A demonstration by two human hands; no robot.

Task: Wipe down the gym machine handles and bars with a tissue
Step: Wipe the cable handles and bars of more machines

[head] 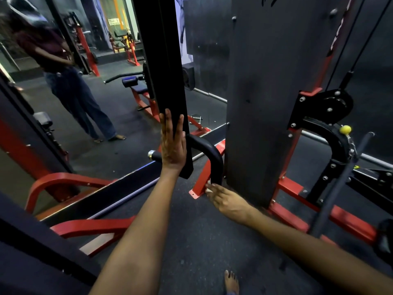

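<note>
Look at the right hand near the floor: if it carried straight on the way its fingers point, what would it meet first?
Most likely the lower end of the black curved bar: the right hand, with white tissue at its fingertips, points at it.

Matt black padded post (168, 81) at 12 o'clock, smooth, faintly sheened. Curved black handle (209, 152) just right of centre, rubbery grip, chrome metal cap at its end. Glossy red painted metal frame (287, 186) at 4 o'clock. Rough, speckled dark rubber floor (191, 241) at 6 o'clock. Scrap of white paper tissue (209, 190) at centre.
</note>
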